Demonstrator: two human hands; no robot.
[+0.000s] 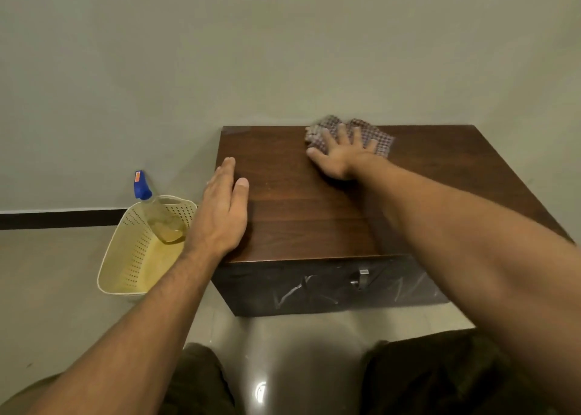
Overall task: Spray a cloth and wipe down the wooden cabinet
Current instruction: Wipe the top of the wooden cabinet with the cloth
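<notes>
A low dark wooden cabinet (298, 213) stands against the wall, its top facing me. A chequered grey cloth (377, 139) lies near the back edge of the top. My right hand (341, 155) presses flat on the cloth with fingers spread. My left hand (224, 208) rests flat on the cabinet's left edge, fingers straight. A clear spray bottle (158, 213) with a blue nozzle leans inside a cream basket on the floor to the left.
The cream perforated basket (125, 263) sits on the tiled floor left of the cabinet. A metal handle (361, 278) shows on the cabinet's front. A plain wall runs behind; my knees are at the bottom of the view.
</notes>
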